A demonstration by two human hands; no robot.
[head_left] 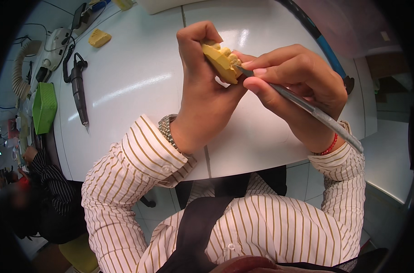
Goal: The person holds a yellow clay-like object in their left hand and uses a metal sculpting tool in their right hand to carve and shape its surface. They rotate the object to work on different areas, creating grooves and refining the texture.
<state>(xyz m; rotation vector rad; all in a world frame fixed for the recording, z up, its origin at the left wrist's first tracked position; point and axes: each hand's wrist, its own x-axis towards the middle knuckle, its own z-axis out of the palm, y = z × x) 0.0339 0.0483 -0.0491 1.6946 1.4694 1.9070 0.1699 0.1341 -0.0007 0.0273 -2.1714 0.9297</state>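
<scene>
My left hand point(207, 100) grips a yellow plaster dental model point(221, 63) above the white table, its row of tooth shapes turned toward the upper right. Pinched like a pen in my right hand point(302, 86) is a metal scalpel handle point(323, 116) with a knurled grip. The tool's tip meets the model at its right end, by the teeth. Fingers hide part of the model's far side and the front of the tool.
On the white table point(125, 136) lie a second yellow plaster piece point(100, 38) and a dark rotary handpiece point(78, 91) with a cord. A green basket point(44, 108) and ribbed hose point(21, 73) stand at the left. A blue-black bar point(323, 43) crosses the upper right. Another person's sleeve point(54, 179) shows lower left.
</scene>
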